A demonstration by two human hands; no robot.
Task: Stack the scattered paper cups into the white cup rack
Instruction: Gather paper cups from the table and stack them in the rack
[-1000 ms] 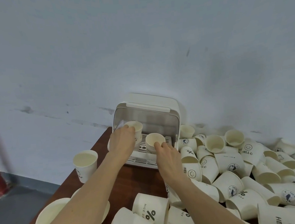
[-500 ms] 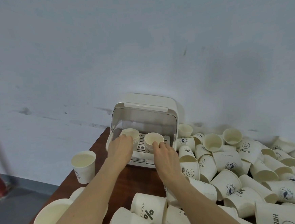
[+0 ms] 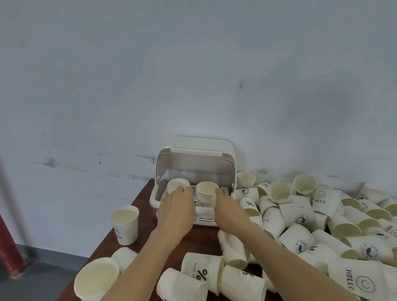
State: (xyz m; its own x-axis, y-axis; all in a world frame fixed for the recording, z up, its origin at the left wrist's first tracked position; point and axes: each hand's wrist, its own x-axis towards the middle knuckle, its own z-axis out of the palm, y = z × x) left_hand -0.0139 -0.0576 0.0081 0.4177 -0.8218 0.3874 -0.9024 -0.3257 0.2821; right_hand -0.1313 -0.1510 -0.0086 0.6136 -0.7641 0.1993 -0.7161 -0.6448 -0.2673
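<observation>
Both hands reach into the rack [image 3: 194, 150] at mid-frame: the left hand [image 3: 177, 210] touches one cup stack [image 3: 177, 184], the right hand [image 3: 229, 210] touches another [image 3: 206, 192], fingers relaxed. Dozens of loose cups [image 3: 318, 231] crowd the counter [image 3: 142, 240] at lower right; most stacking remains.

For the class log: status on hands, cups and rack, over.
Left hand touching left cup stack in white rack. Right hand at right stack, grip unclear. Lid up, nothing blocking; loose cups heaped right.
</observation>
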